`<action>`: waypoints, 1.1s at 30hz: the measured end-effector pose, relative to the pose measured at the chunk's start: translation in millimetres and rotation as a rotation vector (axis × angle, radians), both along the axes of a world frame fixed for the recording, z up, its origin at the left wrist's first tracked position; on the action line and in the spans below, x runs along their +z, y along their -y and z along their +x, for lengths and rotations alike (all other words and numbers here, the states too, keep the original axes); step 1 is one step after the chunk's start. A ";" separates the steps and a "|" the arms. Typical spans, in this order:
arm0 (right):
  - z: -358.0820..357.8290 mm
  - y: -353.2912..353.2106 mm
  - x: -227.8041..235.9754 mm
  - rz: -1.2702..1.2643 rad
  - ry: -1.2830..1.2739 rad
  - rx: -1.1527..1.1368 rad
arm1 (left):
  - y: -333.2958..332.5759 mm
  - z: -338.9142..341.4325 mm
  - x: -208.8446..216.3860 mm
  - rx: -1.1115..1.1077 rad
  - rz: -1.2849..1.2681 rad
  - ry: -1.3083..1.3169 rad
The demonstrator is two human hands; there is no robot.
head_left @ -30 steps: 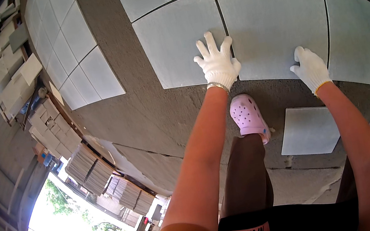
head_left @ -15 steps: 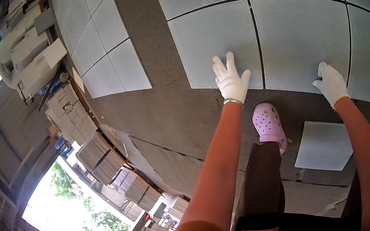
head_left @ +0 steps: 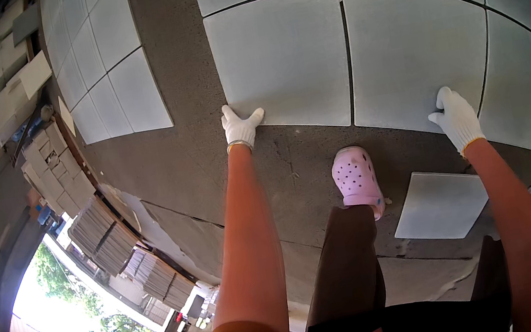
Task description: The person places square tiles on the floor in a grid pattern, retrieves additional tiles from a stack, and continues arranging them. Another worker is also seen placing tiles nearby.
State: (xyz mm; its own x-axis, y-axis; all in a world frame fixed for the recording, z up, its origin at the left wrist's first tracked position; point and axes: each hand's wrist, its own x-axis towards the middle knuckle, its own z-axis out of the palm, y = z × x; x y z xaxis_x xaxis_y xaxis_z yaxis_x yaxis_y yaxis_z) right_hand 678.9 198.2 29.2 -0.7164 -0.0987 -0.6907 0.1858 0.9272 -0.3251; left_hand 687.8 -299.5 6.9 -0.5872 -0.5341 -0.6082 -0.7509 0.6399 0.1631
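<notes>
Large pale grey square tiles lie flat with narrow dark gaps between them. My left hand [head_left: 242, 126], in a white knit glove, is at the near left corner of the left front tile [head_left: 280, 59]. Its thumb and fingers are spread around that corner. My right hand [head_left: 459, 118], gloved likewise, rests over the near edge of the adjoining tile [head_left: 414, 52], close to its right corner. Its fingers are bent together, with the thumb apart and nothing visible between them. What lies under its palm is hidden.
A smaller loose tile [head_left: 440, 204] lies near my feet, beside a pink clog [head_left: 355, 176]. Another tile group [head_left: 136, 92] lies left across concrete floor [head_left: 185, 74]. Stacked boxes [head_left: 54, 168] and bundled flat stacks [head_left: 104, 233] line the far left, by a bright opening.
My left hand has slid from the left front tile's surface left to its near corner. My right hand stays at nearly the same place on its tile. The view has shifted right.
</notes>
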 end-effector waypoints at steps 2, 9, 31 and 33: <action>0.5 0.5 0.8 0.027 0.023 -0.039 | -24.2 -14.7 13.6 0.003 -0.096 0.111; -4.5 13.3 7.8 0.038 0.021 -0.052 | -24.8 -13.2 20.5 -0.003 -0.201 0.146; -4.1 12.0 6.0 0.045 -0.013 -0.002 | -58.3 35.8 4.3 0.094 -0.295 -0.133; -3.0 9.1 5.6 0.052 -0.005 -0.004 | -98.5 41.9 20.7 0.241 -0.254 -0.082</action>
